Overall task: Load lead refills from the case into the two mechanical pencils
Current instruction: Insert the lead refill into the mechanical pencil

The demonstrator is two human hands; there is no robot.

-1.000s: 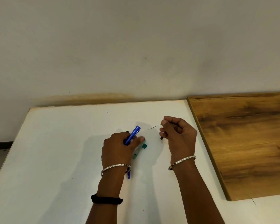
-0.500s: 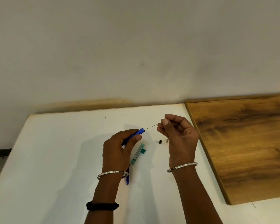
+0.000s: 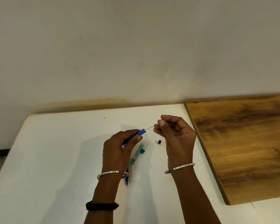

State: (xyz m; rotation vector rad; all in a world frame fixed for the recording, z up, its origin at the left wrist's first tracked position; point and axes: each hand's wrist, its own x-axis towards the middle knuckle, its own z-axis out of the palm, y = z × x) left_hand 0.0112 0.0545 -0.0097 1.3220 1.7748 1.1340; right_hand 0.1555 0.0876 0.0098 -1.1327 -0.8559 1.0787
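Fingers [image 3: 158,125] of the right hand [image 3: 178,138] pinch one thin lead refill [image 3: 149,127] near its far end, just right of centre in the head view. Its free tip meets the open back end of the blue pencil [image 3: 140,132]. The left hand [image 3: 118,147] wraps that pencil, thumb pressed along the barrel, with the writing tip pointing down toward the lower middle of the frame.

Whether the lead has actually entered the tube or only touches its rim is too fine to tell.

To do this step well, the pencil should be held steady and the lead kept in line with the barrel, since a sideways push would likely snap something so thin. A light pinch seems wise, letting the lead slide in under its own weight once it is started, with the pencil's back end tilted a little upward.

On the white tabletop [image 3: 55,159] the green lead case [image 3: 137,154] lies just below the left thumb, apart from both hands. A small black cap [image 3: 159,141] stands between the hands. A second pencil seems to lie under the left wrist, mostly hidden. A wooden board [image 3: 242,143] fills the right side.
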